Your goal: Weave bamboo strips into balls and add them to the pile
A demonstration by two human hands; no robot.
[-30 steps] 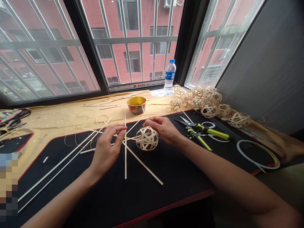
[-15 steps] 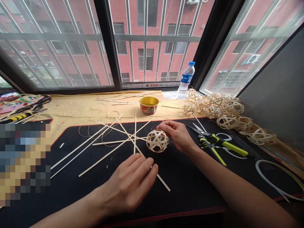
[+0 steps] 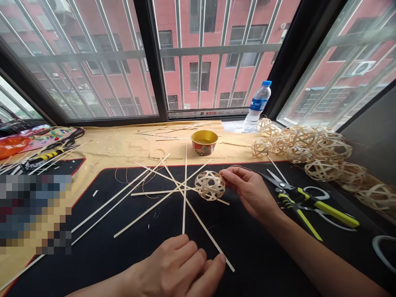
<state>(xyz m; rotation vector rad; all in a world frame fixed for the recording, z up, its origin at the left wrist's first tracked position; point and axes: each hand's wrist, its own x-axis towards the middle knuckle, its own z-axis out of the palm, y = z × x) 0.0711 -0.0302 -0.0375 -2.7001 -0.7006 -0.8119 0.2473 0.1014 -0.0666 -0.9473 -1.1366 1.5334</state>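
Observation:
My right hand (image 3: pixel 247 187) is closed at the right side of a small open-work ball (image 3: pixel 210 185) woven from pale bamboo strips, thumb and fingertips pinching its edge. Beneath and left of the ball, flat bamboo strips (image 3: pixel 185 189) cross in a star on the black mat. My left hand (image 3: pixel 182 268) is low over the mat, apart from the ball, back upward, fingers curled in. Its fingertips are largely hidden, so anything between them cannot be made out. One strip's lower end meets its knuckles, and another strip (image 3: pixel 210 239) runs just to its right.
Scissors (image 3: pixel 276 181) and yellow-green cutters (image 3: pixel 309 210) lie right of my right hand. Several woven balls (image 3: pixel 321 152) are piled at the back right. A bowl-shaped tin (image 3: pixel 204 143) and a water bottle (image 3: pixel 258 105) stand by the window. Long strips (image 3: pixel 108 202) lie left.
My left hand has drawn back toward me, away from the ball and the crossing. My right hand still holds the ball. The whole view has shifted slightly.

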